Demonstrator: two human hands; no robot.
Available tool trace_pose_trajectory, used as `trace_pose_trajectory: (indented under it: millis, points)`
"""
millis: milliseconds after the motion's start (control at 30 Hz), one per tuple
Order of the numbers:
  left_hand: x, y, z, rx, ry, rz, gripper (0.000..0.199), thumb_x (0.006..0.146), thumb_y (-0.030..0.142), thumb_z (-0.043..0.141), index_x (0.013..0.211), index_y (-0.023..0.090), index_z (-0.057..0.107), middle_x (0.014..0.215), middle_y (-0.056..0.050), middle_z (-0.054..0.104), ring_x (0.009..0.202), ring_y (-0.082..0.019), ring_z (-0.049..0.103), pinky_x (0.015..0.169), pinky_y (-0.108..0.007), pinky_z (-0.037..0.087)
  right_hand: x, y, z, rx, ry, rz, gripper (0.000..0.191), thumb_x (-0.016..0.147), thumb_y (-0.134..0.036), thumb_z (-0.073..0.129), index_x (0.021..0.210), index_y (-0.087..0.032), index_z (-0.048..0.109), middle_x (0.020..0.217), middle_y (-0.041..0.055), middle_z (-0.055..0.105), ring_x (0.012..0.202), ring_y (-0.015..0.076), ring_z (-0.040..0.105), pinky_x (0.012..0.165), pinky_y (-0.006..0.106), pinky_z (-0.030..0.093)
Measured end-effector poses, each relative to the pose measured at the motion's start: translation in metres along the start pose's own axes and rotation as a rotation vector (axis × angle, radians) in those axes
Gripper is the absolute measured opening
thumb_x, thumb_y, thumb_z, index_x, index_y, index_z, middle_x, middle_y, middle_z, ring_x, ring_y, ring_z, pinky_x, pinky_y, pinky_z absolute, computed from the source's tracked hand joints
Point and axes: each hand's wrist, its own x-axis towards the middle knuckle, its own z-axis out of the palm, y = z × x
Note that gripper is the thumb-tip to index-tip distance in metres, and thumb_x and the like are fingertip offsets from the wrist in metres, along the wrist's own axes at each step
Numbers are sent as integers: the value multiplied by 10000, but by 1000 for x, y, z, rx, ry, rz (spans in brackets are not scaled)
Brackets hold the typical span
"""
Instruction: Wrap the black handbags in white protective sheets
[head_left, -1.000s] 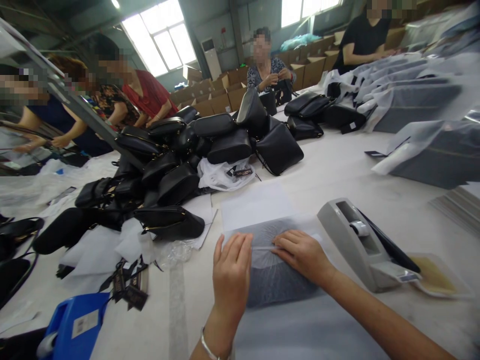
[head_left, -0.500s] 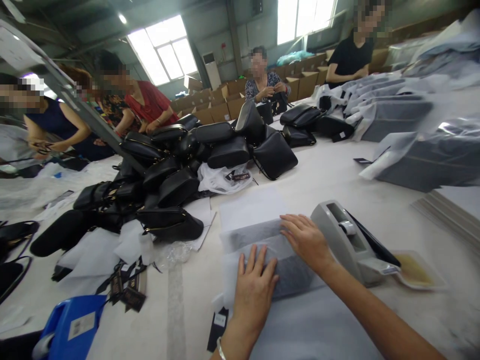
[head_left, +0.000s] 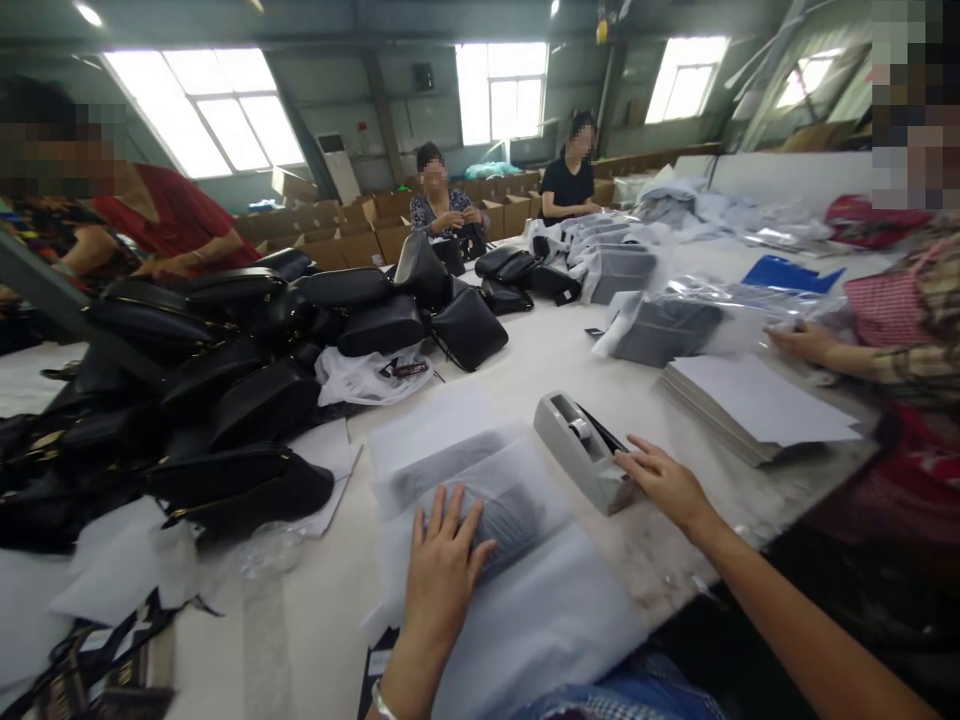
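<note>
hand flat on the wrapped bag, other hand at the tape dispenser

your left hand (head_left: 442,570) lies flat with fingers spread on the grey bag wrapped in white tissue (head_left: 480,505), which sits just left of the grey tape dispenser (head_left: 581,452) on the white table (head_left: 555,350). your right hand (head_left: 664,480), fingers loosely open and holding nothing, touches the dispenser's near end. a pile of black handbags (head_left: 247,370) lies well left of the dispenser, a stack of white sheets (head_left: 757,405) to its right.
</note>
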Motion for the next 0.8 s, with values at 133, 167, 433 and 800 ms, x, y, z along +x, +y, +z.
trace_pose_trajectory:
  millis: [133, 167, 433, 800]
  points:
    - [-2, 0, 1, 23, 14, 8, 441, 921, 366, 598, 1348, 260, 561, 1515, -93, 436, 1413, -360, 363, 1067, -621, 401, 0, -9, 10, 308, 15, 92, 343, 772, -519, 687, 841, -202, 798, 1340, 139, 609, 1170, 310, 607, 1016, 433, 452]
    - [-2, 0, 1, 24, 17, 9, 443, 921, 368, 598, 1349, 262, 560, 1517, -92, 434, 1415, -359, 361, 1069, -620, 399, -2, -13, 10, 372, 38, 112, 339, 755, -507, 712, 831, -189, 797, 1355, 145, 596, 1178, 315, 602, 1030, 435, 440]
    - [-4, -1, 5, 24, 29, -6, 434, 942, 410, 554, 1359, 292, 555, 1525, -50, 427, 1418, -333, 364, 1091, -581, 389, -51, -39, -15, 722, 167, 282, 379, 677, -508, 805, 880, -188, 792, 1253, 110, 667, 1193, 284, 585, 1069, 391, 433]
    - [-3, -2, 3, 81, 19, 14, 443, 938, 384, 569, 1370, 288, 543, 1523, -59, 429, 1414, -338, 370, 1071, -570, 412, -66, 5, 3, 692, -13, 453, 462, 582, -566, 829, 811, -167, 781, 725, 65, 732, 682, 212, 676, 646, 313, 576]
